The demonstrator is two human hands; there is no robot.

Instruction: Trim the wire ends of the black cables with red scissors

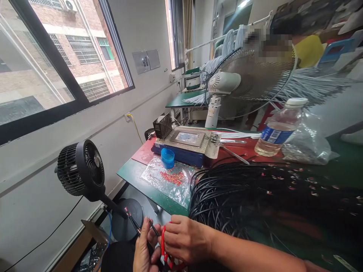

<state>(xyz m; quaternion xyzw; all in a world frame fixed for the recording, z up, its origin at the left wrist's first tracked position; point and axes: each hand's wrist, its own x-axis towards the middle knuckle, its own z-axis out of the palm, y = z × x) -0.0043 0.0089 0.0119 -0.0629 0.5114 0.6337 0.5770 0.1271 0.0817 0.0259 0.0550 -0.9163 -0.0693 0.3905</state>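
Note:
My left hand (144, 247), low in the middle, is closed around a few black cables (133, 221). Their ends point up and left and show thin red and pale inner wires. Beside it, touching or nearly so, my right hand (184, 236) has its fingers curled round a red-handled hand tool (163, 241). Its jaws are hidden, so I cannot tell its exact kind. A short black cable end (153, 226) sticks up between the two hands. To the right, a large heap of black cables (221, 189) with stripped ends covers the table.
A clear plastic bag (153, 172) with red and yellow scraps and a blue cup (168, 158) lie near a solder pot (181, 151). A bottle (276, 130) stands at right. A black fan (82, 170) is at left, a larger fan (249, 75) behind.

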